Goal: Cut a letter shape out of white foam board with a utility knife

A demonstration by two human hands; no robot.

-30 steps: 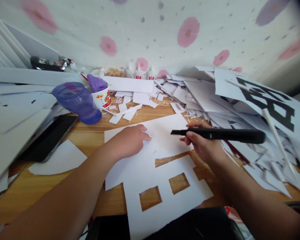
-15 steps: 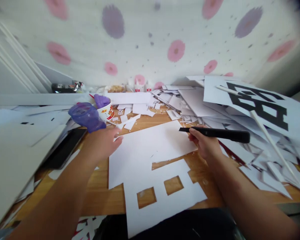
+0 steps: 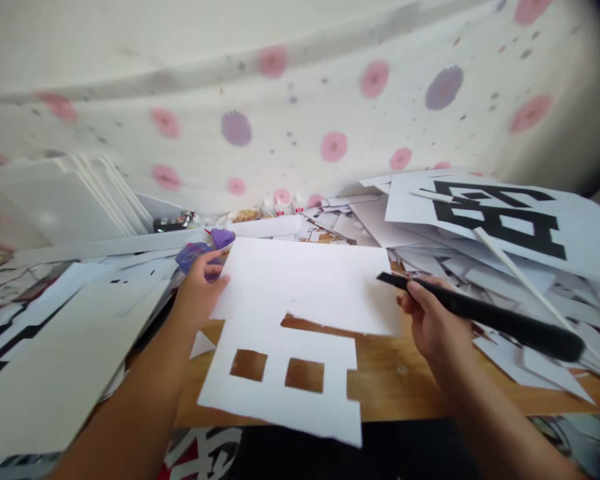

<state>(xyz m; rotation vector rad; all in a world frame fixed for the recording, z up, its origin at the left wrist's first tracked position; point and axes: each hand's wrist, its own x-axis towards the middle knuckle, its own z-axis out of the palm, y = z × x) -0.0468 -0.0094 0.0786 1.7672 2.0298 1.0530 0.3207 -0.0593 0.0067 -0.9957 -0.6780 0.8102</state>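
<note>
A white board (image 3: 300,280) with two square holes and a long slot cut in it is in front of me, its near end reaching past the table edge. My left hand (image 3: 203,283) grips the board's left edge, with thumb and bent fingers around it. In my right hand (image 3: 430,313) is a black utility knife (image 3: 490,313), its dark tip pointing left over the board's right part. The fingers of that hand are wrapped round the handle, beside the board's right edge.
White offcuts (image 3: 530,353) and a sheet with black printed characters (image 3: 500,220) are heaped on the right. Pale boards (image 3: 75,360) lie on the left. A purple object (image 3: 193,257) stands behind my left hand. Small white bottles (image 3: 283,205) stand by the spotted curtain (image 3: 305,113).
The board has turned clockwise. My left hand has closed on its left edge. The knife still rests in my right hand, its handle now slanting down to the right. My view has tilted up.
</note>
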